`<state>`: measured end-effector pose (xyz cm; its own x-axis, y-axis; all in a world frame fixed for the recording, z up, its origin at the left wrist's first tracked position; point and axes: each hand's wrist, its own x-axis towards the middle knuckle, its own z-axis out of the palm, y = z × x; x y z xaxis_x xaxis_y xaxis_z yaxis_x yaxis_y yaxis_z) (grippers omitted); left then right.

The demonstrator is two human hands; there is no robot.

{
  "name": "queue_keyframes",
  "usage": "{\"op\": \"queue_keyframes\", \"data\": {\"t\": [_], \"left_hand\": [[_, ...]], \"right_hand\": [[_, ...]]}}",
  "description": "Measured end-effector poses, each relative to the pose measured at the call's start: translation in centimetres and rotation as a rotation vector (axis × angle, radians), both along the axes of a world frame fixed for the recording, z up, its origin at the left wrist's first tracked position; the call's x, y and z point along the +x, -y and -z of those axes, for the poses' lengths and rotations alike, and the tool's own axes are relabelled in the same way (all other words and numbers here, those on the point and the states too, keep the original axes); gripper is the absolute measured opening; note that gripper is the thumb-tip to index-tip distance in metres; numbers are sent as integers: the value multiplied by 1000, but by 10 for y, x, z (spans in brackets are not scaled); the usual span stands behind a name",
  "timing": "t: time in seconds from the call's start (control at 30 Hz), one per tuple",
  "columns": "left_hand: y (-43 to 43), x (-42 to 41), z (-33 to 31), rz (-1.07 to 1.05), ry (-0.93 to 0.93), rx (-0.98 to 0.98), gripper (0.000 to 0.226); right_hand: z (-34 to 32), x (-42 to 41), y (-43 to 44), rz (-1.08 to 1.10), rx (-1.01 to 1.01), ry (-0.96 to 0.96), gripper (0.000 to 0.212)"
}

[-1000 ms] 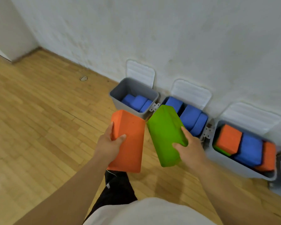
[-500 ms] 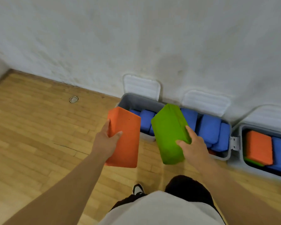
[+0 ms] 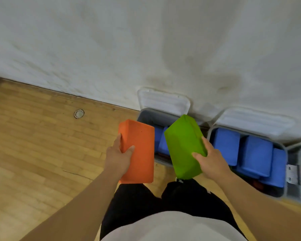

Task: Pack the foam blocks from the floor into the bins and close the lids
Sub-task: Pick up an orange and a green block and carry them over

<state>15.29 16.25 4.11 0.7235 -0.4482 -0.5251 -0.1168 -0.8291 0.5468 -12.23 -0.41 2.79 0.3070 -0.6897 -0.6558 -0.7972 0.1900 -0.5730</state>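
- Left hand (image 3: 117, 158) grips orange block (image 3: 139, 150), fingers wrapped round its edge, over the floor.
- Right hand (image 3: 211, 160) grips green block (image 3: 183, 145), held above the open left bin (image 3: 147, 115).

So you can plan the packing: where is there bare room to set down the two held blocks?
Bare wooden floor lies left of the left bin, up to the wall, broken only by a round floor socket. Its far end looks unfilled. The middle bin is crowded with blue foam blocks.

A small round metal fitting (image 3: 79, 113) sits in the wooden floor (image 3: 33, 153) near the rough white wall (image 3: 111, 49).
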Motion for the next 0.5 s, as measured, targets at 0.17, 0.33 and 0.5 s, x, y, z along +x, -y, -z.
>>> {"op": "queue_keyframes", "data": {"t": [0.17,0.33,0.5], "left_hand": [[60,66,53,65,-54,73,81],[125,125,163,253,-96,163,81],[165,162,320,431,-50,235,81]], "right_hand": [[47,51,41,54,64,-59,86],[134,97,52,270,80,-113,86],[265,132,47,460,88,-70,75]]}}
